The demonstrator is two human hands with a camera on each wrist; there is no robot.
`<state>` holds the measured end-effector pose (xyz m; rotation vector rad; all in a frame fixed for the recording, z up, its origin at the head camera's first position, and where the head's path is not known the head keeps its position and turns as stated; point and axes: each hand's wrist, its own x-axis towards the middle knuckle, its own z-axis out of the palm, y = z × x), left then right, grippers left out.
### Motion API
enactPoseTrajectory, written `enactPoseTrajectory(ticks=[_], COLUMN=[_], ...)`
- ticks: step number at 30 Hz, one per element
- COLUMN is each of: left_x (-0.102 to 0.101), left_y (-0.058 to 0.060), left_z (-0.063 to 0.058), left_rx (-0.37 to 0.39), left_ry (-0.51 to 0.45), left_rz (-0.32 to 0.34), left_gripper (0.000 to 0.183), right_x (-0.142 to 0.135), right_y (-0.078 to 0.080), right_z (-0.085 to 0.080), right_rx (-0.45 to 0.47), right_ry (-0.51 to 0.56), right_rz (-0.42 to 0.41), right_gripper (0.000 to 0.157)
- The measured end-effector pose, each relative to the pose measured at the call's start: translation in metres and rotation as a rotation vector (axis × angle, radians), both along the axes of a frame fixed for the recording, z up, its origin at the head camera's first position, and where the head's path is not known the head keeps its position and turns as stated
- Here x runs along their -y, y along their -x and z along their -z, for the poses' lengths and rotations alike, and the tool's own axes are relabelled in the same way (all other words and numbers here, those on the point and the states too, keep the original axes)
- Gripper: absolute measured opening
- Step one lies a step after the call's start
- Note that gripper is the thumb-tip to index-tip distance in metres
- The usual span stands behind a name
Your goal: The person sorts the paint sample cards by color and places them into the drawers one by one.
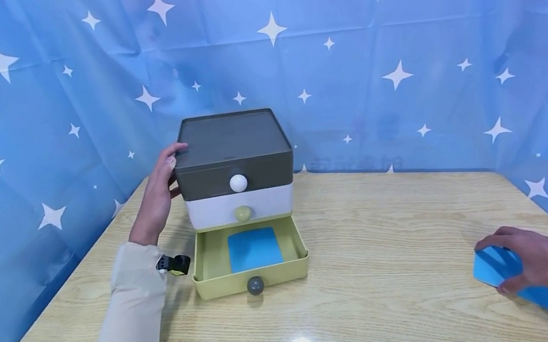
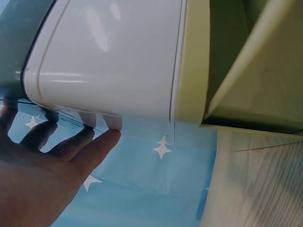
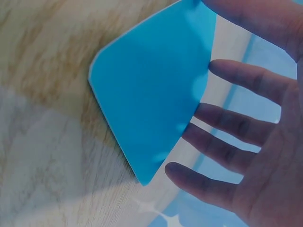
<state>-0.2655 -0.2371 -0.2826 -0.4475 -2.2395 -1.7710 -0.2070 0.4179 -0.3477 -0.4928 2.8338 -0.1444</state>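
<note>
A small three-tier drawer unit, dark grey over white over olive green, stands on the table. Its bottom drawer is pulled out, and a flat blue piece lies inside. My left hand rests against the unit's left side, a finger over the top edge; in the left wrist view the fingertips touch the glossy side. Far to the right, my right hand grips a second blue sheet between thumb and fingers by its edges. That sheet is angular with one rounded corner, held close over the table.
The wooden table stretches between the unit and my right hand. A blue curtain with white stars hangs behind and along both sides. The drawers have round knobs; the grey bottom knob sticks out toward me.
</note>
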Motion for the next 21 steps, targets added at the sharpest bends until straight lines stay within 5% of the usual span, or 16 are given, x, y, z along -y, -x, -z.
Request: enactPoseTrajectory(ticks=[21], left_x=[0.0], left_y=[0.001], left_z=[0.0], left_rx=[-0.001], left_ry=[0.008], left_rz=[-0.007], left_gripper=[0.052], right_x=[0.032], right_y=[-0.007], right_z=[-0.014], right_rx=[-0.149], right_ry=[-0.013], right_rz=[-0.121], right_gripper=[0.072])
